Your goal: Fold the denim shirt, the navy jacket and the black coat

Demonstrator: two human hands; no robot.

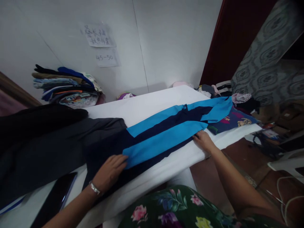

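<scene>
A navy jacket with bright blue parts (163, 139) lies spread lengthwise on the white-covered table (152, 110). One long blue strip, apparently a folded-in sleeve, runs along its near side; another blue strip runs along the far side. My left hand (110, 171), with a metal band on the wrist, rests with fingers stretched over the dark cloth, fingertips touching the near strip's left end. At the right end of that strip, my right hand (203, 139) has its fingers closed on the jacket's near edge; its fingertips are partly hidden.
Dark garments (54, 145) lie at the left, beside a black phone-like object (55, 199). A pile of folded clothes (68, 88) stands against the wall. A patterned blue cloth (234, 120) lies under the jacket's right end, with more clothes (218, 88) behind. Handwritten papers (102, 47) hang on the wall.
</scene>
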